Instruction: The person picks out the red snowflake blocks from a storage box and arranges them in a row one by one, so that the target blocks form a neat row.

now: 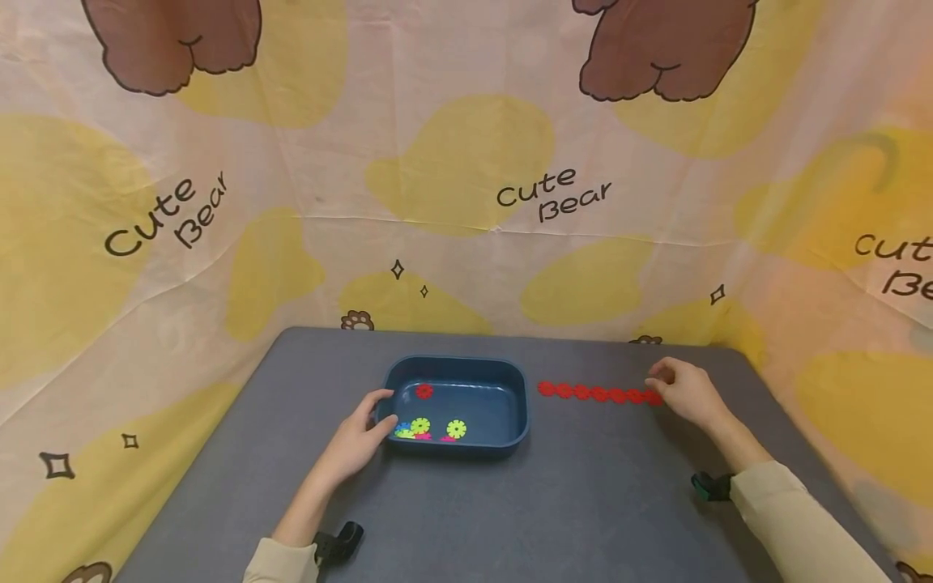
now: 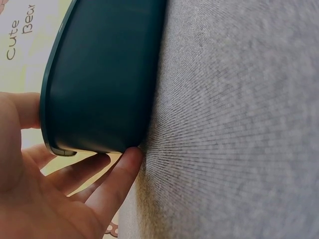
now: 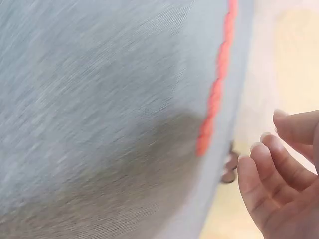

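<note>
A dark blue rectangular plastic basin (image 1: pixel 466 445) stands on the table. My left hand (image 1: pixel 352 445) grips its left end, thumb at the rim and fingers against the outer end wall, as the left wrist view also shows. Inside lie several notched plastic discs: a red disc (image 1: pixel 424 391) at the back, yellow-green discs (image 1: pixel 456 429) and blue and pink ones toward the front left. To the basin's right, red discs form a chain (image 1: pixel 599 394) lying in a row. My right hand (image 1: pixel 685 393) hovers over the chain's right end, fingers loosely bent, nothing between thumb and fingertips.
The grey table (image 1: pixel 554 510) reaches back to a printed cloth (image 1: pixel 452 162) with bears and lettering, which hangs behind it and at both sides. Dark bands with small devices sit on the left wrist (image 1: pixel 338 544) and right wrist (image 1: pixel 713 487).
</note>
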Demonstrator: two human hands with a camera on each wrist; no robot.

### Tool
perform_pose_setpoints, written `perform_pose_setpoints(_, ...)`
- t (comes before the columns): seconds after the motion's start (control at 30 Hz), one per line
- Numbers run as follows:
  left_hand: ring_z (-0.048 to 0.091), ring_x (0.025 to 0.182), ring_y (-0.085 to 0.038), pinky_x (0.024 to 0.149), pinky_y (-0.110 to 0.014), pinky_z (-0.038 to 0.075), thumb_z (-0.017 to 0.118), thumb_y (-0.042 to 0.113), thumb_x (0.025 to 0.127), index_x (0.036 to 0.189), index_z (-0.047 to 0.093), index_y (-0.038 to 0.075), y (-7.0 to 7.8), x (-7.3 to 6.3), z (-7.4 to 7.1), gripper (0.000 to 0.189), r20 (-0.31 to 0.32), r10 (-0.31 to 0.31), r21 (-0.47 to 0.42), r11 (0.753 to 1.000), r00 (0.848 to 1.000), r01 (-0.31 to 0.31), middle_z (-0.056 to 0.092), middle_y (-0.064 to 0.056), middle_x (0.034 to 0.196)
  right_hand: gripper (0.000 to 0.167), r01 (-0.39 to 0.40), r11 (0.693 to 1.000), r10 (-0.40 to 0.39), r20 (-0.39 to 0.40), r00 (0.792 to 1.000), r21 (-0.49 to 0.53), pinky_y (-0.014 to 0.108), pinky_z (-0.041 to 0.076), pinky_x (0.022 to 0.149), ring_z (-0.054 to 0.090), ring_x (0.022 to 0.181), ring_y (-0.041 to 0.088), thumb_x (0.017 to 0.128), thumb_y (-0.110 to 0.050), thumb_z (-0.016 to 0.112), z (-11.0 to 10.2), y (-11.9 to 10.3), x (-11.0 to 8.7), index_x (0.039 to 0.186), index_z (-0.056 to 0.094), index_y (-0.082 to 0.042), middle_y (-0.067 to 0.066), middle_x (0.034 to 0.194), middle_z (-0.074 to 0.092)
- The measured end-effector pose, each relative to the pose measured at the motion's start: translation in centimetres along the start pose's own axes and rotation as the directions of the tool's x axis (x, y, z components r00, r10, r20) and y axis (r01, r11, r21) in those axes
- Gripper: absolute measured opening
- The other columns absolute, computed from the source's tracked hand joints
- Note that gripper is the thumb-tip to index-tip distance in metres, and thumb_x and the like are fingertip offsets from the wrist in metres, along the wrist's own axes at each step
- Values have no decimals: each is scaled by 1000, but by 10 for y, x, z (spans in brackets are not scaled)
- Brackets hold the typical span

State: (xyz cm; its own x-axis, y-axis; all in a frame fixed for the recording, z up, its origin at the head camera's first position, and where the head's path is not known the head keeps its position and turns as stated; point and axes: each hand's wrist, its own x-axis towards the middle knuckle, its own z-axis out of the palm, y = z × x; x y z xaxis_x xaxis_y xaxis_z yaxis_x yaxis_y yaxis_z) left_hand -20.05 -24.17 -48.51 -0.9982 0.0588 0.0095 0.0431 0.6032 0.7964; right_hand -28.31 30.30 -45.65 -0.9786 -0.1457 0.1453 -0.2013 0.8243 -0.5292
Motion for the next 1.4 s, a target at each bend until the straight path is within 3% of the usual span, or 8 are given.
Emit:
perform_pose_setpoints(0.2, 43, 137, -51, 105, -68, 38, 57, 29, 105, 151, 41, 17, 1, 2, 0, 50, 3, 2, 3, 1000, 1000, -2, 38, -26, 157, 22, 30, 999, -29, -23, 999, 38, 35, 46, 60, 56, 66, 19, 101, -24, 66, -7, -31, 2, 110, 66, -4, 12, 88, 67)
perform_pose_setpoints(0.43, 42, 138, -52, 105, -68, 38, 57, 29, 105, 151, 42, 17, -1, 1, 1, 51, 5, -10, 12, 1000, 1000, 10, 38, -26, 157, 18, 67, 993, -61, -65, 996, 102, 37, 48, 64, 59, 74, 22, 101, -21, 66, -2, -63, 0, 109, 67, -5, 13, 92, 69)
perform_pose_setpoints(0.6, 43, 137, -51, 104, -68, 39, 58, 30, 105, 151, 42, 16, -1, 1, 1, 51, 8, -6, 17, 1000, 1000, 5, 39, -26, 156, 16, 83, 984, -69, -91, 993, 159, 38, 49, 66, 61, 80, 23, 100, -21, 66, 7, -82, -2, 108, 68, -7, 12, 96, 70)
perform_pose_setpoints(0.97, 56, 123, -43, 92, -58, 50, 59, 31, 104, 151, 43, 18, 2, -1, 0, 50, 0, -17, 32, 999, 1000, 17, 46, -26, 151, 9, 168, 951, -153, -78, 985, 260, 34, 48, 58, 59, 67, 20, 98, -17, 69, 35, -135, -4, 104, 68, -11, 1, 81, 67)
perform_pose_setpoints(1.2, 59, 117, -38, 84, -51, 51, 59, 31, 104, 151, 43, 18, 2, -2, 0, 51, 4, -18, 27, 999, 1000, 18, 50, -24, 147, 6, 196, 939, -181, -81, 980, 281, 33, 49, 60, 58, 68, 18, 96, -17, 71, 50, -163, -4, 100, 69, -12, -3, 80, 67)
perform_pose_setpoints(1.4, 58, 119, -39, 86, -52, 51, 59, 31, 104, 150, 43, 18, 2, -1, 1, 50, 0, -9, 36, 999, 1000, 9, 50, -25, 147, 7, 239, 931, -223, -88, 971, 276, 35, 51, 67, 59, 74, 19, 96, -17, 72, 65, -180, 0, 101, 71, -12, -3, 85, 67)
